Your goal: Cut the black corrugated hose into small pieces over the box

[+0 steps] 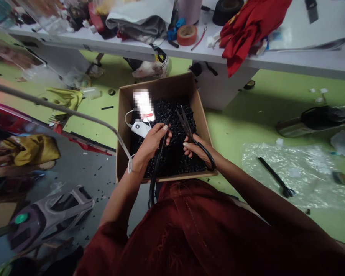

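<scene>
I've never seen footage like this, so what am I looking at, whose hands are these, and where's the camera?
This is a single picture from a camera worn on a person's head, looking forward and down, so the arms reach up from the bottom. There's no machine here, only bare hands. The left hand grips a black ribbed tube, and the right hand holds black-handled scissors with the blades open. Below them is an open cardboard box holding a black heap and a white power bank. Behind it stands a white table with a red cloth and an orange tape roll.
</scene>
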`<state>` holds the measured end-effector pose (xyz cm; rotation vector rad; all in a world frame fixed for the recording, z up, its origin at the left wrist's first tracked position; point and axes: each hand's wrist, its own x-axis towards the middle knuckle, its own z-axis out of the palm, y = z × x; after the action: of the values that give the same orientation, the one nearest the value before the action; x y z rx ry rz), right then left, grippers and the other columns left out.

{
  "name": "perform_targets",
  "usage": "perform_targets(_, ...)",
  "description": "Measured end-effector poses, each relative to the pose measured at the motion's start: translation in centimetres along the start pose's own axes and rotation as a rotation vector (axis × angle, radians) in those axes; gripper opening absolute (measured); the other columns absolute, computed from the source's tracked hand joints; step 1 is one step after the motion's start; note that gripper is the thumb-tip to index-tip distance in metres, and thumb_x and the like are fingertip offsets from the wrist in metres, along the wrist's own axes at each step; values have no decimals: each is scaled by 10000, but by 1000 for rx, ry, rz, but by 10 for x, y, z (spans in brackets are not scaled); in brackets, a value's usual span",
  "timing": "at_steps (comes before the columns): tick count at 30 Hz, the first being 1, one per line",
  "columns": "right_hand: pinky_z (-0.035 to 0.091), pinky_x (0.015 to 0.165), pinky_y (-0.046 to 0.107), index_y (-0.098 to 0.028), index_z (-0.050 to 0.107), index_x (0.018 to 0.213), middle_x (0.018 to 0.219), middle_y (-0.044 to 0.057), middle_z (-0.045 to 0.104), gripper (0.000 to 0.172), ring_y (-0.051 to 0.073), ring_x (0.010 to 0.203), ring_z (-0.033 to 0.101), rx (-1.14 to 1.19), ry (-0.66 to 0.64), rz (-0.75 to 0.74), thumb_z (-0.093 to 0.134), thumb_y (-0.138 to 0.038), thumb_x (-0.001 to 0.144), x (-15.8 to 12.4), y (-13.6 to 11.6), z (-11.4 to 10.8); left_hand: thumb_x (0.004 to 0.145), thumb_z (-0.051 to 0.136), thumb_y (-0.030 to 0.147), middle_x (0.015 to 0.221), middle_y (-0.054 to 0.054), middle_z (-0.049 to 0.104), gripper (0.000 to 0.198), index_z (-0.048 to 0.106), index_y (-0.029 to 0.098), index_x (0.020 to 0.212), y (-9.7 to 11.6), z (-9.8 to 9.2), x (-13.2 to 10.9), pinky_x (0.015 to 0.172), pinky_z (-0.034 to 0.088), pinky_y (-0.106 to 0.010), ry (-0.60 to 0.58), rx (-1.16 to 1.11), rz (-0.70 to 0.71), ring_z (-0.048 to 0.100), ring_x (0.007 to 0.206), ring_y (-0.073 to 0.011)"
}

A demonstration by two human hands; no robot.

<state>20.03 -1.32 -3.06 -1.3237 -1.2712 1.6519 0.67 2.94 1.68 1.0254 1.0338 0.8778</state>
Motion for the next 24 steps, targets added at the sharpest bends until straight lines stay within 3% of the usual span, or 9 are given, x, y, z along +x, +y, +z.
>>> perform_targets(5, 495, 623, 276, -237, 473, 995, 770, -30, 603, 375, 144, 713, 630, 260, 35, -23, 698, -381, 732, -10, -12, 21, 757, 672, 290, 878, -10, 610, 203, 616, 170, 910, -1, 17, 6, 778, 426, -265, 104, 172, 168, 536, 801, -118)
perform_targets(10, 472, 589, 286, -258, 518, 1026, 733, -55, 530, 406, 121, 620, 547, 309, 107, -103, 734, -320, 689, -10, -18, 35, 730, 695, 314, 813, 2, 584, 253, 653, 185, 943, -14, 31, 8, 753, 427, -270, 174, 228, 210, 529, 765, -126)
perform_targets(16, 465, 599, 290, -274, 544, 1086, 737, -54, 525, 448, 125, 627, 515, 394, 120, -113, 734, -282, 681, -7, -13, 40, 775, 655, 347, 894, -33, 611, 286, 661, 172, 1001, -28, 43, 6, 834, 449, -307, 259, 292, 225, 561, 861, -159)
perform_targets(19, 453, 586, 267, -269, 547, 1059, 738, -61, 535, 445, 112, 622, 511, 435, 142, -84, 745, -255, 661, -11, -15, 39, 836, 585, 335, 1088, -84, 601, 356, 599, 167, 1150, -29, 47, -7, 930, 431, -350, 337, 382, 307, 555, 1007, -183)
perform_targets(22, 443, 549, 254, -261, 539, 996, 698, -74, 527, 424, 101, 581, 503, 453, 170, -19, 759, -243, 634, -15, -15, 34, 836, 589, 323, 1283, -129, 513, 442, 528, 180, 1249, -15, 52, -36, 949, 437, -391, 409, 478, 457, 529, 1100, -208)
perform_targets(23, 445, 540, 255, -260, 531, 976, 680, -78, 519, 422, 101, 568, 503, 460, 178, 6, 764, -249, 625, -16, -14, 32, 846, 577, 318, 1267, -120, 532, 397, 547, 193, 1221, -7, 53, -49, 939, 449, -393, 372, 488, 495, 539, 1093, -206)
perform_targets(24, 450, 536, 258, -262, 520, 965, 668, -81, 515, 423, 104, 562, 507, 462, 178, 31, 765, -263, 620, -17, -12, 30, 867, 549, 311, 1187, -97, 589, 315, 583, 208, 1163, 4, 56, -61, 910, 472, -379, 264, 477, 533, 569, 1045, -191)
